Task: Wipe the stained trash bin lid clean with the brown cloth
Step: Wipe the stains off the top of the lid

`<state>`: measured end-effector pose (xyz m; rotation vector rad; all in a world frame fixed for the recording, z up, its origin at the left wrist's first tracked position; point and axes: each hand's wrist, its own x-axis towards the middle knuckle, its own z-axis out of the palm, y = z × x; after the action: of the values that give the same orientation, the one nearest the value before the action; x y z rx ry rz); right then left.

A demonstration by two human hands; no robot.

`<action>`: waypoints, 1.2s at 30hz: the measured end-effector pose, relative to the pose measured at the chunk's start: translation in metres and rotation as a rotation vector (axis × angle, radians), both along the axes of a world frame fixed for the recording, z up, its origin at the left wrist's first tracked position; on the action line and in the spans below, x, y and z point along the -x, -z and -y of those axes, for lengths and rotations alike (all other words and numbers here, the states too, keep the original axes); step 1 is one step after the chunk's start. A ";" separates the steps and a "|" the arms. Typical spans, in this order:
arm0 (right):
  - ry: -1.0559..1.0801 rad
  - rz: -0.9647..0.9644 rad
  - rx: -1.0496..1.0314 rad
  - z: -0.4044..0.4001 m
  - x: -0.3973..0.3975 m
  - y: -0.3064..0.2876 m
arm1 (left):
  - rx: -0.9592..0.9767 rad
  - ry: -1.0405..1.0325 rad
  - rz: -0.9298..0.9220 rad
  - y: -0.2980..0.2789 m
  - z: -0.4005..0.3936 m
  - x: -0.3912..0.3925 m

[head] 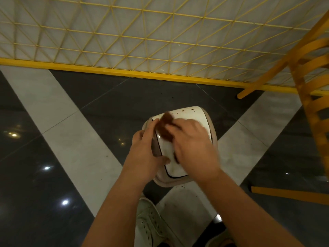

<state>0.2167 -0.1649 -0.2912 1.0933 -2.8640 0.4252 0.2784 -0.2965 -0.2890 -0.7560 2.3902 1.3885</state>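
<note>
Trash bin (212, 138) sits on the floor (74, 122), just ahead of the person's white shoe (151, 227). Its white lid (171, 163) faces up, long axis running from the person away toward the yellow fence (124, 72).

Right hand (193, 141) lies flat on the lid, palm down, fingers spread and pressing the brown cloth (166, 126); the cloth pokes out past the fingertips on the far-left side, blurred, so mid-stroke by the look of it. Left hand (145, 150) is curled over the lid's left rim, thumb on top, steadying the bin; nothing else held.

Key relation: the remaining brown specks (183, 110) sit at the lid's far edge, beyond and slightly right of the cloth, away from the person. Near half of the lid looks clean. So the next stroke likely needs to push forward along the long axis, right hand being the one already on it. Wooden chair (313, 86) stands to the right, apart from the bin.
</note>
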 end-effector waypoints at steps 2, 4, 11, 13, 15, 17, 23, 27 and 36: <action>-0.131 0.037 -0.003 0.000 -0.019 0.008 | -0.011 -0.007 -0.023 0.002 0.001 -0.001; -0.212 0.048 0.012 -0.020 -0.025 0.012 | -0.011 0.013 -0.021 0.002 0.001 -0.003; 0.184 -0.032 0.135 -0.059 0.021 0.002 | 0.026 0.045 0.051 -0.005 -0.001 0.000; 0.200 -0.030 0.130 -0.036 0.015 0.004 | 0.029 0.040 0.044 -0.005 -0.001 0.000; 0.065 -0.029 0.101 -0.019 -0.006 0.008 | 0.018 0.030 0.022 -0.005 0.000 0.000; -0.045 0.003 0.090 -0.025 -0.024 0.012 | 0.025 0.036 0.012 -0.005 0.000 -0.001; 0.375 0.095 0.294 -0.073 0.001 0.017 | 0.166 0.105 0.106 -0.010 -0.006 -0.005; 0.560 0.159 0.394 -0.048 0.008 0.014 | 0.419 0.189 0.122 -0.023 -0.013 -0.010; 0.396 0.219 0.417 -0.064 -0.035 0.035 | 0.425 0.186 0.111 -0.036 -0.008 -0.013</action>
<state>0.2513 -0.1009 -0.3266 0.4229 -2.8659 1.0979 0.2911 -0.2882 -0.2534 -0.6630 2.6174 0.7547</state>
